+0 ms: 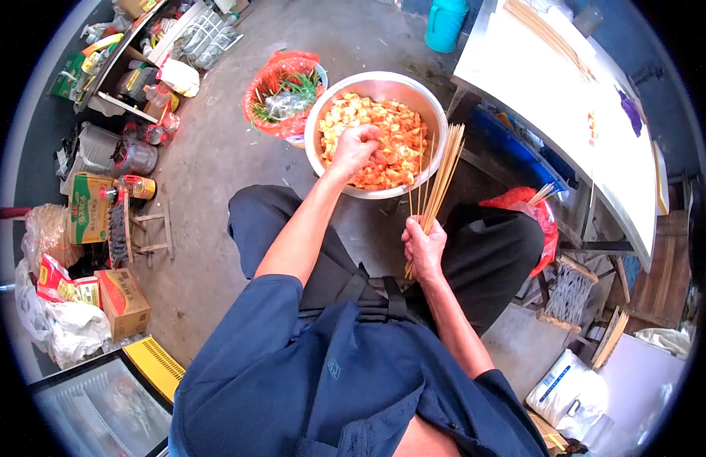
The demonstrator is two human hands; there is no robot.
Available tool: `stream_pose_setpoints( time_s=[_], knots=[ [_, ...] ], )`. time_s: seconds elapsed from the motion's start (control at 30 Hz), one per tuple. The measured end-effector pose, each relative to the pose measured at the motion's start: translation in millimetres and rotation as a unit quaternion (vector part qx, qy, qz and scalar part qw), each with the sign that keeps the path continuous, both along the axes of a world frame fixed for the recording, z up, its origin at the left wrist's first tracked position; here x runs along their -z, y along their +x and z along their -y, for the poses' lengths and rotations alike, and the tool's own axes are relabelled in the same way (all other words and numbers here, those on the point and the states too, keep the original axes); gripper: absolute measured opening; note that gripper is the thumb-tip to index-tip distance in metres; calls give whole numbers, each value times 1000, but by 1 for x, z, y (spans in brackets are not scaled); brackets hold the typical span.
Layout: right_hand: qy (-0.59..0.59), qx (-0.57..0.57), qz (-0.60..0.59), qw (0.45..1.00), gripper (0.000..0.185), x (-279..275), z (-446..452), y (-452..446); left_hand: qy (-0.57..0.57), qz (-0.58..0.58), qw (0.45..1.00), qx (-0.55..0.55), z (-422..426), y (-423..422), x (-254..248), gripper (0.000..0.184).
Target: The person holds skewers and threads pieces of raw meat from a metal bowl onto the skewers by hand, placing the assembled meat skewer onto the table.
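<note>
A wide metal bowl [438, 103] holds many orange-red chunks of food [395, 126]. My left hand [357, 151] is over the chunks inside the bowl, its fingers drawn together; what they hold, if anything, is hidden. Near the bowl's lower right edge, my right hand [425, 245] is closed around a bundle of thin wooden skewers [444, 179]. The skewers point up and away from me, and a few lean apart from the bundle over the bowl's rim.
A bin with a red bag [273, 76] touches the bowl's left side. At the upper right, a white table [536, 84] bears more skewers. A teal container [446, 24] stands beyond the bowl. Boxes [123, 303] and a shelf line the left; a red bag [549, 228] lies beside my right knee.
</note>
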State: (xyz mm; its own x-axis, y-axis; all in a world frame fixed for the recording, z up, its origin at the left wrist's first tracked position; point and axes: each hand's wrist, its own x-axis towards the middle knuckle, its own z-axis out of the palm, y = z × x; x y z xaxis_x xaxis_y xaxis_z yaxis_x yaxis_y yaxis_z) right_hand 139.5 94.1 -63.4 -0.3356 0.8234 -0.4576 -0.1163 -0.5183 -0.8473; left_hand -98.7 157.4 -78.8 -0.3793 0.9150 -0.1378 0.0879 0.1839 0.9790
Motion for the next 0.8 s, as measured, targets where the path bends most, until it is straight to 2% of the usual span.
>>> stream_pose_setpoints(
  time_s=[0.07,0.2,0.33,0.6,0.67,0.8],
  knots=[
    [3,-5,0,1000,10,-1,2,1,29,163,986,-36,-2,0,5,23],
    [17,-32,11,999,12,0,7,-1,36,269,961,-58,-4,0,3,22],
    [37,-54,41,997,12,3,11,-3,62,293,950,-86,-3,5,-4,17],
    [29,-66,34,997,12,5,14,-4,72,339,932,-106,-5,6,-5,19],
    [27,-66,39,997,12,5,13,-3,90,415,899,-108,-6,5,-5,17],
    [36,-74,41,996,11,6,14,-3,93,448,878,-144,-6,7,-11,17]
  ],
)
